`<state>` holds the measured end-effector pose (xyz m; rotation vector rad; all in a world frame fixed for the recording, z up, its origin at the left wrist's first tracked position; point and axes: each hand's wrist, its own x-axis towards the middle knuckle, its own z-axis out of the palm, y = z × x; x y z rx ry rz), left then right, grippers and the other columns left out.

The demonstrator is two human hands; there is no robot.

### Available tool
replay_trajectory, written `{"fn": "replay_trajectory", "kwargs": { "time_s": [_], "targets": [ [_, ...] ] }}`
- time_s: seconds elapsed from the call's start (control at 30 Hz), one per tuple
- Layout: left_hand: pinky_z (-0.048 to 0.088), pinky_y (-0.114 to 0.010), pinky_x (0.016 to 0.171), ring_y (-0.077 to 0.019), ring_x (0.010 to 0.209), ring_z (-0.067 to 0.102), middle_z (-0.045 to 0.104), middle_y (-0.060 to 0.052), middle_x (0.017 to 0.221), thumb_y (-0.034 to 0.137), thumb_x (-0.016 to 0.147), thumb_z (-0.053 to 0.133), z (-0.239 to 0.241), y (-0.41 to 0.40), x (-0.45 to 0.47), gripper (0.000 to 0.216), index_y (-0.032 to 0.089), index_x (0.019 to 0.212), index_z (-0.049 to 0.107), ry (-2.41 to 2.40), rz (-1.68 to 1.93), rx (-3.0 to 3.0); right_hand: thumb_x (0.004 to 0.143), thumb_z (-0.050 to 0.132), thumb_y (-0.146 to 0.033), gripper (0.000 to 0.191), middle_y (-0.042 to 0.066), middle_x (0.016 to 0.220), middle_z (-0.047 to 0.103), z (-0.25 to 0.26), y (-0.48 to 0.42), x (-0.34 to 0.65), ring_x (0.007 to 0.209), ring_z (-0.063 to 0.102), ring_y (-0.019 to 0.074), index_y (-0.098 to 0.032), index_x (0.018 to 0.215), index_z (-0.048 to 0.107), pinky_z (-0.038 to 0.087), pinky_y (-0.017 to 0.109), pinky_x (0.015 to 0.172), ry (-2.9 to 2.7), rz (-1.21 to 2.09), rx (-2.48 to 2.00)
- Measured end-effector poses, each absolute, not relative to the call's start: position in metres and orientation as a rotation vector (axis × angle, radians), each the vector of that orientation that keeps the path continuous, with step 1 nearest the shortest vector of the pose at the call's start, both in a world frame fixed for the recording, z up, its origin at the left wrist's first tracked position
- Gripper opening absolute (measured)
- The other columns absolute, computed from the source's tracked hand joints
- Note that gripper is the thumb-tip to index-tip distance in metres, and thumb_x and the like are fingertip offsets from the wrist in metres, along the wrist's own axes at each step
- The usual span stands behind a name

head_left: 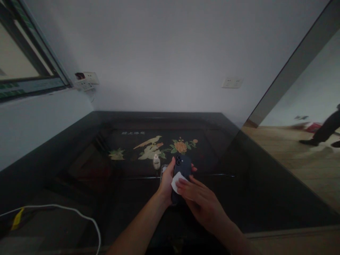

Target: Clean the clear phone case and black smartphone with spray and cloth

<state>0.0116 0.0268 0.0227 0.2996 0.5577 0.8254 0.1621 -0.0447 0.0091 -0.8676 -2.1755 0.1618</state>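
Observation:
A dark smartphone (187, 165) lies back side up in my left hand (166, 182), its camera lenses toward the far end. My left thumb runs along its left edge, and fingertips show past its right edge. Against the phone's back, my right hand (200, 198) presses a white cotton pad or folded wipe (176, 182) under its fingers. Just beyond my left hand, a small whitish bottle (156, 162) stands upright on the table. A clear case or tray (164, 168) sits beside it, partly hidden by my left hand.
The glossy black table (207, 124) carries a bird-and-flower picture. A white cable (66, 208) with a yellow tag (17, 219) curves over the near left. Wall sockets (232, 83) are on the back wall. At the far right, a person's leg (326, 129) is on the wooden floor.

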Motion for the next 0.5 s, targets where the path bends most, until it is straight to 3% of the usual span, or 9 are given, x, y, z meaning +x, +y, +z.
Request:
{"fn": "replay_trajectory", "kwargs": {
  "time_s": [0.13, 0.33, 0.5],
  "targets": [
    [0.056, -0.029, 0.059, -0.0190, 0.068, 0.068, 0.075, -0.015, 0.092, 0.057, 0.104, 0.029, 0.021, 0.029, 0.012, 0.068, 0.005, 0.106, 0.072, 0.587, 0.882, 0.366, 0.096, 0.057, -0.006, 0.043, 0.004, 0.131, 0.072, 0.014, -0.075, 0.168, 0.126, 0.066, 0.0172, -0.025, 0.134, 0.061, 0.049, 0.039, 0.115, -2.263, 0.435, -0.773],
    [0.059, -0.034, 0.064, -0.0210, 0.067, 0.069, 0.074, -0.014, 0.090, 0.068, 0.096, 0.045, 0.009, 0.029, 0.010, 0.065, 0.009, 0.108, 0.070, 0.727, 0.813, 0.346, 0.098, 0.061, -0.017, 0.027, 0.003, 0.117, 0.079, 0.014, -0.096, 0.180, 0.113, 0.073, 0.0219, -0.030, 0.119, 0.073, 0.057, 0.041, 0.105, -1.817, 0.709, -1.020],
    [0.058, -0.032, 0.064, -0.0221, 0.073, 0.072, 0.072, -0.006, 0.084, 0.062, 0.093, 0.057, 0.011, 0.028, 0.010, 0.053, 0.024, 0.130, 0.059, 0.738, 0.771, 0.367, 0.099, 0.063, -0.030, 0.021, 0.008, 0.116, 0.079, 0.022, -0.088, 0.189, 0.107, 0.076, 0.0243, -0.027, 0.113, 0.077, 0.062, 0.036, 0.095, -1.449, 0.760, -1.225]
  ]
}}
